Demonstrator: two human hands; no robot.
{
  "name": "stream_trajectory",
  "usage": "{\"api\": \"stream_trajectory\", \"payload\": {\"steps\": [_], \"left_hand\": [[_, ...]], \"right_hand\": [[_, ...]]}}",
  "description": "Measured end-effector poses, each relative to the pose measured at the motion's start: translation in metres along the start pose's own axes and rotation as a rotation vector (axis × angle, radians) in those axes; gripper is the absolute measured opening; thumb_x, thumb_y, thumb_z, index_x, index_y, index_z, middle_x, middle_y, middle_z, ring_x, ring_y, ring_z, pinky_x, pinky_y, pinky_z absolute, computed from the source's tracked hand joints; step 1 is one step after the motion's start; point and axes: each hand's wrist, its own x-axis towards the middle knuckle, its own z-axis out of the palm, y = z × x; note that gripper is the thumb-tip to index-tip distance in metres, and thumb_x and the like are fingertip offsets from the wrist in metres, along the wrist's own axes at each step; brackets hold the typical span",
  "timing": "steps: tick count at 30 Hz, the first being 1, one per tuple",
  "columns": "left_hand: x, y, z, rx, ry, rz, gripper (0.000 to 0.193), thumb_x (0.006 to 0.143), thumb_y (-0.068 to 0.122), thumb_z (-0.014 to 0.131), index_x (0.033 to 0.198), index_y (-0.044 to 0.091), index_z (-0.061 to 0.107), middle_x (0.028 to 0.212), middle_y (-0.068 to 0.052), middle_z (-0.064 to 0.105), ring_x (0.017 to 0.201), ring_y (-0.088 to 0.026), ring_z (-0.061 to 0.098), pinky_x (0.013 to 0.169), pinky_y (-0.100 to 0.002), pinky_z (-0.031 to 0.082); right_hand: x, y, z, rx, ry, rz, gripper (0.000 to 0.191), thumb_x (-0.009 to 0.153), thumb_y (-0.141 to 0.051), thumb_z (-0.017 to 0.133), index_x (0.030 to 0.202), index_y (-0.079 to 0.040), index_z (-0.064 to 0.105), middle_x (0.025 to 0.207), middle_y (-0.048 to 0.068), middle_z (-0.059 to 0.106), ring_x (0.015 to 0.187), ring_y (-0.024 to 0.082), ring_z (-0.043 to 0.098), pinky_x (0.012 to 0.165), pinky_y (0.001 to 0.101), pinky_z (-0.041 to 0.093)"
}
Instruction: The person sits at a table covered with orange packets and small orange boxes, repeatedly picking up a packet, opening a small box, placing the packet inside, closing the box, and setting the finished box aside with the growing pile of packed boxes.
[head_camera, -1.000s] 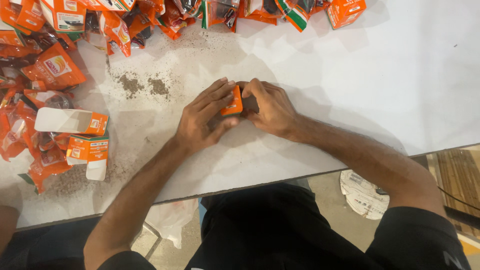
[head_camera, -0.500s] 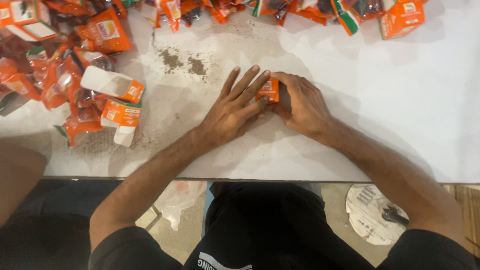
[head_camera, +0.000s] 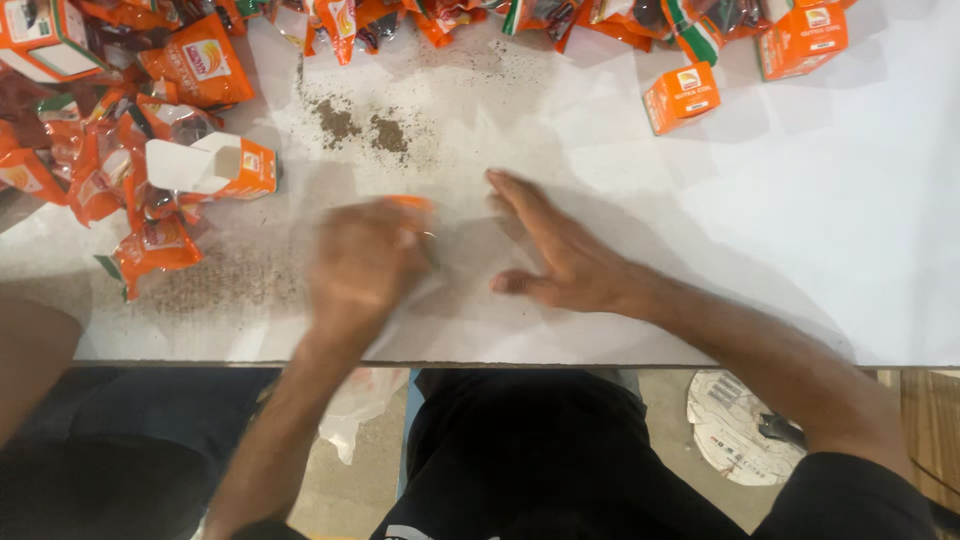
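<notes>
The small orange packet (head_camera: 410, 203) shows only as a thin orange edge at the fingertips of the left hand (head_camera: 365, 262), lying on the matte white worktop (head_camera: 800, 250). That hand is smeared by motion blur, so I cannot tell whether its fingers pinch the packet or merely cover it, nor which way the packet's long axis runs. The right hand (head_camera: 560, 255) lies flat on the worktop just beside it, fingers spread and pointing up and to the left, holding nothing. Two small heaps of dark brown granular powder (head_camera: 360, 128) sit beyond the hands, with finer grains dusted across the surface. To the left lies a heap of crinkled glossy orange sachets (head_camera: 150, 245) and an open orange-and-white cardboard carton (head_camera: 215, 165), lying on its side with its flaps to the left. A small closed orange cardboard box (head_camera: 682, 96) stands well apart at upper right.
</notes>
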Motion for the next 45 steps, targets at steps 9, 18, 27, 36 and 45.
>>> {"api": "stream_trajectory", "payload": {"steps": [9, 18, 27, 36, 45], "left_hand": [[0.132, -0.091, 0.084, -0.345, 0.246, -0.333, 0.049, 0.097, -0.002, 0.069, 0.142, -0.004, 0.048, 0.140, -0.024, 0.051, 0.127, -0.047, 0.053, 0.109, -0.053, 0.045], [0.088, -0.089, 0.079, -0.322, -0.140, -0.264, 0.047, 0.096, -0.012, 0.064, 0.140, -0.008, 0.046, 0.133, -0.029, 0.054, 0.095, -0.045, 0.068, 0.077, -0.050, 0.057], [0.101, -0.063, -0.009, -0.415, -0.137, -0.293, 0.068, 0.075, 0.014, 0.088, 0.133, -0.002, 0.057, 0.128, -0.025, 0.062, 0.076, -0.038, 0.069, 0.062, -0.047, 0.056], [0.105, -0.048, 0.022, -0.579, -0.182, -0.284, 0.034, 0.089, -0.002, 0.079, 0.119, 0.003, 0.063, 0.115, -0.015, 0.068, 0.082, -0.029, 0.071, 0.067, -0.040, 0.057], [0.085, 0.039, 0.035, -0.635, 0.249, 0.300, 0.034, 0.086, 0.002, 0.079, 0.114, -0.001, 0.060, 0.115, -0.024, 0.071, 0.110, -0.039, 0.067, 0.099, -0.058, 0.056]], "right_hand": [[-0.011, 0.010, -0.028, 0.140, 0.179, 0.235, 0.076, 0.099, -0.023, 0.071, 0.158, -0.001, 0.029, 0.142, 0.017, 0.052, 0.132, 0.033, 0.056, 0.113, 0.0393, 0.046], [-0.012, 0.033, -0.025, -0.133, 0.171, 0.108, 0.068, 0.086, -0.030, 0.087, 0.140, -0.004, 0.054, 0.134, 0.015, 0.065, 0.133, 0.036, 0.056, 0.118, 0.0479, 0.039], [-0.014, 0.036, -0.019, -0.134, 0.183, 0.156, 0.071, 0.082, -0.031, 0.089, 0.139, -0.004, 0.056, 0.137, 0.016, 0.063, 0.136, 0.037, 0.053, 0.115, 0.0473, 0.042], [-0.014, 0.026, -0.025, -0.160, 0.182, 0.125, 0.066, 0.080, -0.029, 0.090, 0.133, -0.002, 0.061, 0.133, 0.015, 0.065, 0.130, 0.036, 0.058, 0.109, 0.0462, 0.047], [-0.011, 0.022, -0.028, -0.175, 0.246, 0.053, 0.058, 0.075, -0.024, 0.092, 0.123, -0.004, 0.066, 0.120, 0.012, 0.071, 0.118, 0.033, 0.065, 0.103, 0.0445, 0.051]]}}
